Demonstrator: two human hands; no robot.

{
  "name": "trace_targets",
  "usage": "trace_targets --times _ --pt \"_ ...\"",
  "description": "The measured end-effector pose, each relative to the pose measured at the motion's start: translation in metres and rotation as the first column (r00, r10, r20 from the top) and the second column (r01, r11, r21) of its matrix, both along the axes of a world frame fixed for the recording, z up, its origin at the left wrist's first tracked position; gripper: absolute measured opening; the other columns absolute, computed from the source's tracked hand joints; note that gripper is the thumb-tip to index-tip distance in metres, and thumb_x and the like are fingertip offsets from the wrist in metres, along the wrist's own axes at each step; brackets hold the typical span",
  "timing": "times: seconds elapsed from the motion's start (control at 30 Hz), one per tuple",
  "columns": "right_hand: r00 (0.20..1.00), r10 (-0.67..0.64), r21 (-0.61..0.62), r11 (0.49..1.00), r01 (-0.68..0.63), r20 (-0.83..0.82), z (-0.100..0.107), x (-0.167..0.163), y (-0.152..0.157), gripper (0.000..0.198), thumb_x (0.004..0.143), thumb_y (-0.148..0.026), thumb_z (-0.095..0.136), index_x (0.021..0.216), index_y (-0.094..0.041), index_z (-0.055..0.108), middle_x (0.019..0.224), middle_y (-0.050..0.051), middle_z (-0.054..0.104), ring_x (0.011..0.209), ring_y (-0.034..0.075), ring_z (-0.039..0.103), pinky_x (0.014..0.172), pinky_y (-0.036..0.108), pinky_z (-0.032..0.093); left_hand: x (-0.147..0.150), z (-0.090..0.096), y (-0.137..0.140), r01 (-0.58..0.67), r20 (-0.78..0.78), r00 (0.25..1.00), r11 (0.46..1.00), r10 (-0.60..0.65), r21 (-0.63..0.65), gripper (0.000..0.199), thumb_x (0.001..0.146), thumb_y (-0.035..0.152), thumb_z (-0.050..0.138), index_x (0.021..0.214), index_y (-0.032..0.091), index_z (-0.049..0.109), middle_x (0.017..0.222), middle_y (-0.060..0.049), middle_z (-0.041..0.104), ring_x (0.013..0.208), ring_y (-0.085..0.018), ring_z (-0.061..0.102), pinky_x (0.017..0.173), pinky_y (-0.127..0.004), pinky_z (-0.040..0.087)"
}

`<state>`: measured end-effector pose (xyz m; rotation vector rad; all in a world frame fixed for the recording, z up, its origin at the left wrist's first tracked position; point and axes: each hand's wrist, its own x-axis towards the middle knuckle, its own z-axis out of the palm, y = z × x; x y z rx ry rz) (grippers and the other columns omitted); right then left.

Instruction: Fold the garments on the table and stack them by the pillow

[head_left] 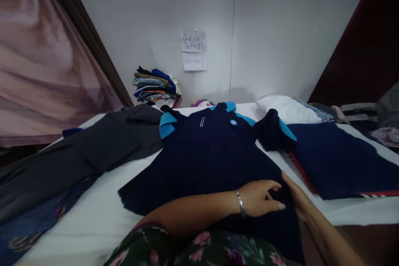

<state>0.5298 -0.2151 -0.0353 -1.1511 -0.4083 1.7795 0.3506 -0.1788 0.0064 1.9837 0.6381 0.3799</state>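
A dark navy short-sleeved polo shirt (205,158) with light blue collar and sleeve trim lies spread in front of me, its collar away from me. My left hand (260,198), with a silver bracelet at the wrist, reaches across to the shirt's lower right part. Its thumb and forefinger are apart, and it rests on the cloth. At the shirt's right side edge is my right hand (295,194), closed about the edge; some of its fingers are hidden by the fabric. The near part of the shirt hangs close to my floral clothing.
Dark grey trousers (124,133) and blue jeans (46,220) lie left on the white-covered table (93,212). A folded navy garment (339,162) lies right, white clothing (280,108) behind it. A clothes stack (156,87) stands by the wall below paper signs (193,50).
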Motion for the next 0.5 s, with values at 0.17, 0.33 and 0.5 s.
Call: trace_targets --times 0.17,0.33,0.5 --pt "0.994 0.011 0.083 0.996 -0.02 0.106 -0.009 0.006 -0.017 0.056 0.068 -0.028 0.077 0.121 -0.038 0.062 0.12 -0.006 0.066 0.111 0.028 0.061 0.099 0.036 0.05 -0.051 -0.007 0.028 -0.052 -0.073 0.994 0.959 0.076 0.279 0.027 0.085 0.035 0.058 0.107 0.022 0.066 0.115 -0.003 0.067 0.097 -0.015 0.065 0.086 -0.025 0.048" --pt "0.972 -0.005 0.004 1.0 0.004 0.234 -0.017 0.019 -0.007 0.077 0.064 -0.036 0.079 0.134 -0.042 0.048 0.118 -0.003 0.067 0.113 0.026 0.06 0.096 0.032 0.052 -0.167 0.007 0.1 -0.409 -0.353 0.653 0.704 0.67 0.58 0.031 0.086 0.035 0.056 0.114 0.023 0.063 0.125 -0.003 0.062 0.118 -0.017 0.055 0.103 -0.027 0.038" --pt "0.936 0.009 0.01 1.0 -0.014 0.351 -0.01 0.025 0.054 0.079 0.074 -0.034 0.074 0.144 -0.024 0.037 0.127 0.01 0.062 0.117 0.024 0.058 0.1 0.032 0.047 -0.266 0.003 0.143 -0.606 -0.489 0.19 0.494 0.851 0.624 0.048 0.089 0.042 0.047 0.123 0.009 0.056 0.132 -0.021 0.054 0.123 -0.031 0.051 0.098 -0.04 0.043"
